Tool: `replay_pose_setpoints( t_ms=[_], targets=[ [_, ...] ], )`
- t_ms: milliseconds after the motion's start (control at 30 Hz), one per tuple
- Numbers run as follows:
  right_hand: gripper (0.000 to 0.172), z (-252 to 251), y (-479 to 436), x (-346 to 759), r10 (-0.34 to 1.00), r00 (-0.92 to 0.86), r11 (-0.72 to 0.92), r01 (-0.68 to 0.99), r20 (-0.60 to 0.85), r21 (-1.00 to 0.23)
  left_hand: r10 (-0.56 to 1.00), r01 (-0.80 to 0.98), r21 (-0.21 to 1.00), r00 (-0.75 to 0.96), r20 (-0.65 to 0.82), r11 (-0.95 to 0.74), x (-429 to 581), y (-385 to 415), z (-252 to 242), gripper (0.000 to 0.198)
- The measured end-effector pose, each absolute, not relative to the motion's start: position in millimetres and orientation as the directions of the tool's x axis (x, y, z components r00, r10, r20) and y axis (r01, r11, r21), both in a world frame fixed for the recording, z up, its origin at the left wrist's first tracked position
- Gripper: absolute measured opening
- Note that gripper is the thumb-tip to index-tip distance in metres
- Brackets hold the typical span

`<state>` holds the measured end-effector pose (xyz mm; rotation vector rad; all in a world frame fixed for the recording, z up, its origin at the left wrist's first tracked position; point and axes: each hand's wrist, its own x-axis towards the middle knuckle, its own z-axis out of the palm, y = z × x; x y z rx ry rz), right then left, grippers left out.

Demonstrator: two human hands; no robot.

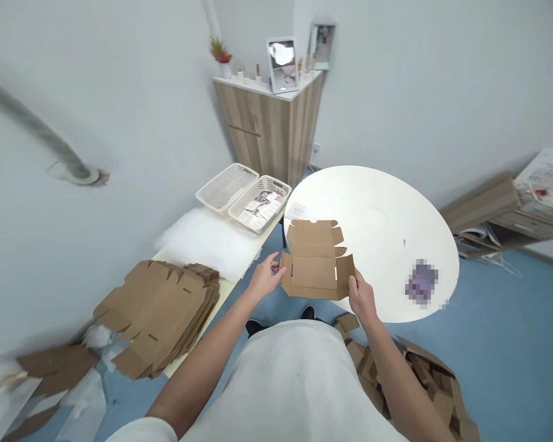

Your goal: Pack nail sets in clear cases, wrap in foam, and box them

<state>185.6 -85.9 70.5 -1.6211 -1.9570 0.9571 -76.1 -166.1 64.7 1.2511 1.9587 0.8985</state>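
Pinching the flat cardboard box [314, 261] from both sides: left hand [265, 279] nips its left flap between thumb and fingers, right hand [362, 298] clamps the lower right corner. It hovers over the table's [387, 202] near edge, white tabletop stretching beyond; cardboard stack [166, 313] lies well left.

A plain brown box blank [314, 259] is seen over a round white worktop [378, 233]. A brown stack [159, 316] lies to the left. The floor [502, 344] is blue, the baskets [244, 195] white lattice, the cabinet [270, 126] wood-grained brown.
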Motion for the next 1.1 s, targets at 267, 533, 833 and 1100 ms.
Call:
replay_pose_setpoints(
  t_ms=[267,533,833,1100],
  targets=[
    [0.054,49.1,-81.5,251.1,0.956,-0.11,-0.122,0.694,-0.272,-0.71,0.953,0.423,0.856,-0.188,-0.239,0.299,-9.3,-93.7,28.3,0.043],
    [0.063,13.0,-90.8,257.3,0.908,0.032,-0.36,0.568,-0.417,-0.74,0.95,0.462,0.831,-0.132,-0.282,0.311,-1.0,-59.5,13.4,0.035],
    [0.058,-1.5,-60.3,236.1,0.876,0.246,-0.482,0.412,-0.415,-0.773,0.949,0.51,0.801,-0.191,-0.252,0.315,-28.4,-20.2,8.8,0.033],
    [0.063,-4.9,-75.2,238.4,0.852,0.456,-0.493,0.53,-0.258,-0.69,0.93,0.806,0.524,0.361,-0.066,-0.275,-4.2,-35.0,18.0,0.041]
  ],
)
